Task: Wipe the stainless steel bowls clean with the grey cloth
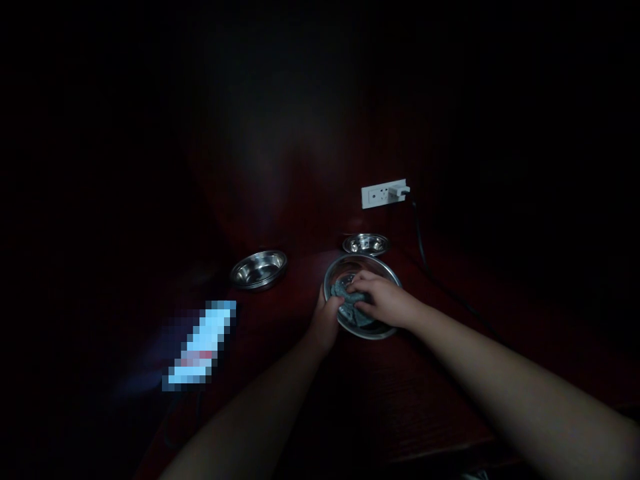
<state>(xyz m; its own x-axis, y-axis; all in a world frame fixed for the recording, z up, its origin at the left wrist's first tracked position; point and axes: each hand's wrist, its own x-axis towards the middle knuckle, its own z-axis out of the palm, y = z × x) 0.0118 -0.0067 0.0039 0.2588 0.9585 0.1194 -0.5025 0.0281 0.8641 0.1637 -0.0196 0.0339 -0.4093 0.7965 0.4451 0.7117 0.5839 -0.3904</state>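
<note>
A shiny steel bowl (387, 267) is tilted so that its inside faces me, in the middle of the head view. My left hand (327, 321) grips its left rim, with the thumb over the edge and the other fingers hidden behind the wall. Inside the bowl my right hand (383, 298) has its fingers bent onto a crumpled grey-green cloth (361, 317), pressing it against the inner surface. Part of the cloth is covered by the fingers.
A steel dish (259, 270) stands left, another steel bowl (366, 245) behind. A bright pixelated screen (203, 347) is at the left. On the wall a white socket plate (375, 195) holds a plug, and a dark cable (420, 243) runs right across the dark red table (400, 400). Surroundings are very dark.
</note>
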